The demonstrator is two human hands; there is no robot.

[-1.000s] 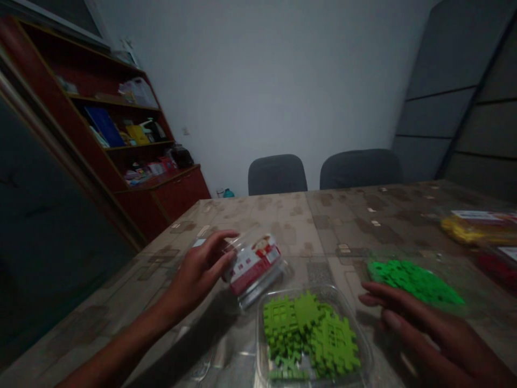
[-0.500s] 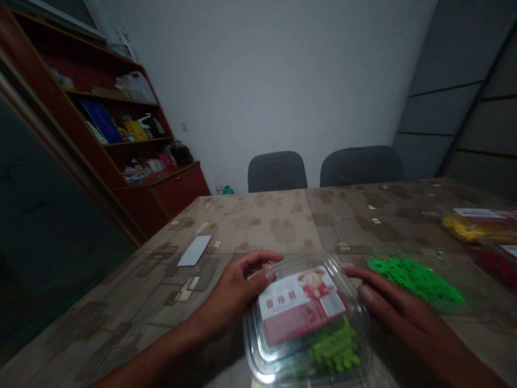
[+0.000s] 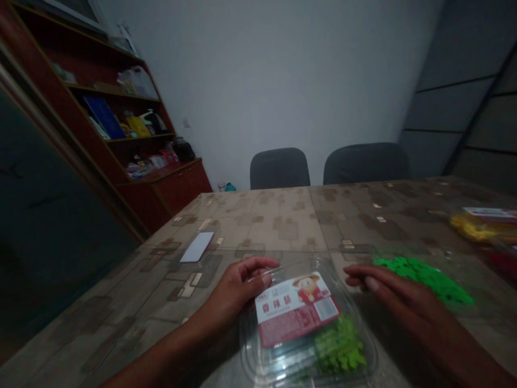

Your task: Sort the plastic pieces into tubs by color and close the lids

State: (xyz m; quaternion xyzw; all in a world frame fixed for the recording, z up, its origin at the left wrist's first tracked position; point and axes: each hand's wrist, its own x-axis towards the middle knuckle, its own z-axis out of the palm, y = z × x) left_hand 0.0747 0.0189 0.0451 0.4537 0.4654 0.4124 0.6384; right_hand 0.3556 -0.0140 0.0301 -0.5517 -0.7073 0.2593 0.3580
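A clear plastic clamshell box (image 3: 270, 364) with a red and white label (image 3: 297, 312) is at the near middle of the table. Through its lid, light green plastic pieces (image 3: 341, 345) show at the right end. My left hand (image 3: 246, 283) grips the box's far left corner, thumb on the lid and fingers at the far edge. Just off the box's right side is my right hand (image 3: 388, 291), its fingers stretched forward with nothing in them. Beyond that hand lies a pile of bright green pieces (image 3: 426, 277) in a clear tray.
A flat white card-like object (image 3: 197, 247) lies on the patterned table (image 3: 278, 215) to the left. Packs of yellow pieces (image 3: 476, 227) and red pieces (image 3: 504, 264) are at the right edge. Two grey chairs (image 3: 279, 168) stand behind the table, and a shelf unit (image 3: 169, 186) at the left.
My right hand has come away from the box's right edge, and a gap now shows between them. My left hand keeps its grip. The view has shifted slightly.
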